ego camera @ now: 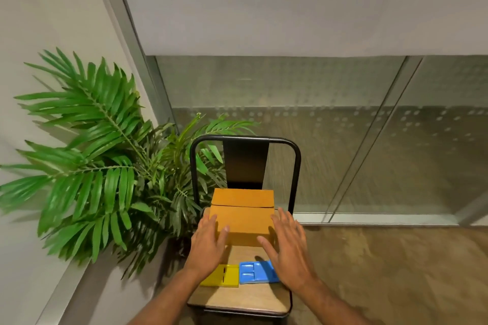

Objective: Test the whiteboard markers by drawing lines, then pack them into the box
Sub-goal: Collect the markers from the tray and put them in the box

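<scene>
The box point(243, 221) sits on the chair point(237, 298) seat, flaps down. The left hand point(208, 244) and right hand point(287, 250), fingers spread and straight, flank its ends, gripping nothing. No markers or drawn lines show, so testing and packing both look still to do.

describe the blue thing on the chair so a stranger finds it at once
Beside the green plant stands a black metal chair with a cardboard box on its seat. Nearer than the box, two flat plastic trays lie side by side. It is the blue tray on the right, not the yellow tray.
</scene>
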Available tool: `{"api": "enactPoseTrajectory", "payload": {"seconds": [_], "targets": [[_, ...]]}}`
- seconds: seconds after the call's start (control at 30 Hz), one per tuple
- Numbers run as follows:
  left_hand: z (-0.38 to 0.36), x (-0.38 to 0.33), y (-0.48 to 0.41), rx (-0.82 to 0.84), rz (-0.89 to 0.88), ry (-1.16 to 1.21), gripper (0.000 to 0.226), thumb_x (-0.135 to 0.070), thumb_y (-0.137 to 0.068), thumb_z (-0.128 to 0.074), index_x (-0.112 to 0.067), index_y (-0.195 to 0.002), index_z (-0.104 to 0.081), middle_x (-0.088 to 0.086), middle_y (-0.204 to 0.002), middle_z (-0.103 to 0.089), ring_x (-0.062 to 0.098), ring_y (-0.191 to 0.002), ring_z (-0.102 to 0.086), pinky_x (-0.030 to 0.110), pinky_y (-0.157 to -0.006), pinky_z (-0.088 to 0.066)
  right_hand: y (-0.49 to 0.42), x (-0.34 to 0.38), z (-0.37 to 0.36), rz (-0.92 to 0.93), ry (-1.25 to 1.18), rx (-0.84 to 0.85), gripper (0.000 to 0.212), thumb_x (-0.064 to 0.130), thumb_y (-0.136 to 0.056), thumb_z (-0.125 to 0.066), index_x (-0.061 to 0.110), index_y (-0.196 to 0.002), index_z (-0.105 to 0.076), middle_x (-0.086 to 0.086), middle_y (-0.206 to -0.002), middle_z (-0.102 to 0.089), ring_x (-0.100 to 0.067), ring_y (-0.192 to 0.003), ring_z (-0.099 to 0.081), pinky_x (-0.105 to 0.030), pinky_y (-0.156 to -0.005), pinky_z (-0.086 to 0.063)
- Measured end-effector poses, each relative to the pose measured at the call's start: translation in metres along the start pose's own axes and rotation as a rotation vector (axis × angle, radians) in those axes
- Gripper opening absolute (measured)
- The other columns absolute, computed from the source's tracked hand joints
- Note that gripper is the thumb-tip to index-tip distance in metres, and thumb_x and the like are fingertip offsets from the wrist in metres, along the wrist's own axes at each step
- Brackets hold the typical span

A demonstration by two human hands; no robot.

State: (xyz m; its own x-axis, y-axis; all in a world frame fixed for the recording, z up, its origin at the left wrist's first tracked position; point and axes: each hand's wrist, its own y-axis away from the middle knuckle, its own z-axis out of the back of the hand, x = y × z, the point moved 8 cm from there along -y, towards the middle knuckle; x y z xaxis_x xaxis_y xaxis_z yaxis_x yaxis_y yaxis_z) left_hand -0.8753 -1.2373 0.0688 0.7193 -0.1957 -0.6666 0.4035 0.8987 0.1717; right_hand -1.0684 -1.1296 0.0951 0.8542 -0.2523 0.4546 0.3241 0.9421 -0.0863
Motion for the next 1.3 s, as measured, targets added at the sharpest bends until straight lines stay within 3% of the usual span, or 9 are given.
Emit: {"api": "enactPoseTrajectory", "payload": {"seconds": [0.23,0.4,0.6,0.8,0.9,0.97,1.07,1.17,1.3], "targets": [[-0.023,0.069,-0.069,0.148,0.119,0.228,0.094,-0.093,-0.080,-0.029,-0.034,-0.153,-0.033,-0.003,-0.158,-0.042,0.021,-0.143,-0.043,0.051,-0.115,-0.040,-0.029,-0.005,-0.045,-0.164,-0.031,0.096,0.067,0.068,-0.091,-0.036,0.029,-0.146,-0.029,-0.001,-0.162,-0.018,-0.019,-0.149,-0.014,-0.044,-0.119,-0.019],[-0.001,0.037,-0.070,0.191,0.216,0.396,0.074,-0.061,-0.100,-0.047,-0.020,-0.159,-0.030,0.003,-0.164,-0.034,0.025,-0.149,-0.034,0.045,-0.122,-0.031,-0.046,-0.015,-0.058,-0.289,-0.082,0.114,0.067,0.063,-0.093,-0.040,0.026,-0.147,-0.025,-0.002,-0.160,-0.022,-0.020,-0.148,-0.017,-0.048,-0.117,-0.021],[-0.002,0.041,-0.081,0.119,0.289,0.583,0.066,-0.051,-0.099,-0.056,-0.017,-0.154,-0.040,0.006,-0.153,-0.049,0.022,-0.139,-0.048,0.046,-0.119,-0.038,-0.060,-0.023,-0.057,-0.318,-0.199,0.102,0.056,0.059,-0.092,-0.046,0.035,-0.140,-0.032,0.012,-0.138,-0.049,-0.013,-0.124,-0.047,-0.047,-0.104,-0.035],[0.028,0.038,-0.068,-0.210,0.286,0.629,0.022,-0.034,-0.107,-0.047,-0.023,-0.113,-0.065,-0.001,-0.098,-0.069,0.022,-0.094,-0.065,0.033,-0.073,-0.049,-0.054,-0.031,-0.031,-0.444,-0.542,-0.072,0.050,0.054,-0.095,-0.049,0.033,-0.140,-0.040,0.016,-0.107,-0.064,-0.008,-0.096,-0.062,-0.034,-0.082,-0.054],[0.042,0.041,-0.063,-0.275,0.310,0.593,0.025,-0.029,-0.107,-0.049,-0.017,-0.100,-0.070,0.003,-0.083,-0.076,0.021,-0.089,-0.069,0.029,-0.073,-0.048,-0.051,-0.035,-0.014,-0.476,-0.690,-0.138,0.037,0.054,-0.094,-0.048,0.026,-0.115,-0.062,0.006,-0.082,-0.069,-0.011,-0.077,-0.066,-0.031,-0.064,-0.056],[0.042,0.041,-0.064,-0.208,0.300,0.585,0.026,-0.023,-0.106,-0.052,-0.013,-0.094,-0.072,0.006,-0.074,-0.077,0.024,-0.083,-0.073,0.032,-0.080,-0.054,-0.053,-0.039,-0.011,-0.453,-0.727,-0.091,0.031,0.045,-0.096,-0.052,0.021,-0.087,-0.070,-0.001,-0.073,-0.070,-0.019,-0.072,-0.067,-0.038,-0.067,-0.055],[0.036,0.040,-0.066,-0.074,0.217,0.486,0.024,-0.018,-0.103,-0.057,-0.011,-0.087,-0.074,0.007,-0.077,-0.077,0.026,-0.082,-0.074,0.045,-0.086,-0.058,-0.059,-0.035,-0.015,-0.385,-0.662,0.085,0.032,0.035,-0.096,-0.057,0.015,-0.073,-0.070,-0.003,-0.071,-0.070,-0.021,-0.073,-0.066,-0.038,-0.071,-0.053],[0.024,0.033,-0.064,0.038,0.128,0.259,0.016,-0.023,-0.101,-0.061,-0.025,-0.091,-0.074,-0.004,-0.093,-0.076,0.016,-0.096,-0.070,0.036,-0.087,-0.053,-0.065,-0.027,-0.022,-0.297,-0.551,0.200,0.027,0.038,-0.093,-0.060,0.019,-0.077,-0.070,-0.001,-0.075,-0.068,-0.011,-0.071,-0.063,-0.039,-0.072,-0.053],[0.003,0.024,-0.064,0.156,0.103,0.046,0.033,-0.037,-0.101,-0.061,-0.018,-0.128,-0.066,-0.002,-0.127,-0.067,0.016,-0.116,-0.062,0.030,-0.094,-0.048,-0.068,-0.017,-0.031,-0.222,-0.378,0.309,0.023,0.044,-0.092,-0.057,0.026,-0.088,-0.071,0.012,-0.085,-0.070,-0.002,-0.081,-0.063,-0.032,-0.076,-0.056]]}}
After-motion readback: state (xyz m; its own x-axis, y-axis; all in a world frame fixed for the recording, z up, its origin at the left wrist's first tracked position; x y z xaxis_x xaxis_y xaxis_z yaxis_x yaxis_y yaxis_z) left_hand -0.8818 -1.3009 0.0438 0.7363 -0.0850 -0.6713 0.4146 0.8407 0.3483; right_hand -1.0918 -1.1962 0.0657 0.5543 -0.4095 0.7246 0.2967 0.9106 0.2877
